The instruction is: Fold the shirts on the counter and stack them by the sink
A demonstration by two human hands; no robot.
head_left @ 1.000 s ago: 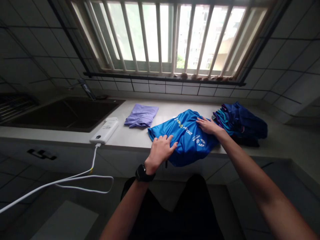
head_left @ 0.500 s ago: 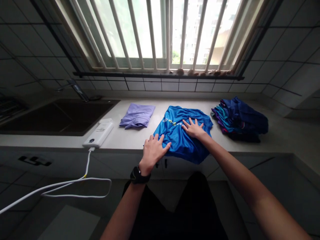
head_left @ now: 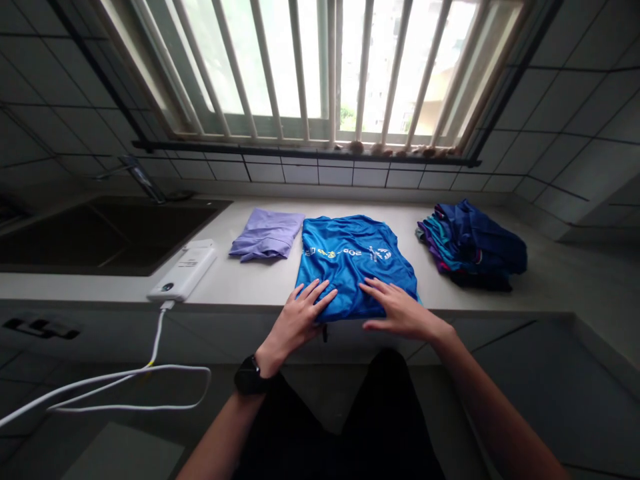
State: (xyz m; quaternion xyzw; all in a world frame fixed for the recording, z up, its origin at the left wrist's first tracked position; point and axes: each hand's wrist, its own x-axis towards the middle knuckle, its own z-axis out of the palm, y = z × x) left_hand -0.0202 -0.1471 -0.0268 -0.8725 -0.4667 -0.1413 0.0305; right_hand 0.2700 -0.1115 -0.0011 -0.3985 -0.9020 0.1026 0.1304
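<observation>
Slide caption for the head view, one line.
Left hand and right hand on a blue garment on the counter, between a lavender cloth and a clothes pile.

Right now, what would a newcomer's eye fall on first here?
Likely the bright blue garment on the pale counter, with both hands on its near part. Next, the glaring barred window above and behind it. A purple cloth lies to its left, a clothes pile to its right.

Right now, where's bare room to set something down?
Bare countertop: right of the clothes pile; front patch between white cabled device, folded purple garment and printed blue garment. Crowded: between those garments' back corners; blue one's front, under left hand and right hand.
</observation>
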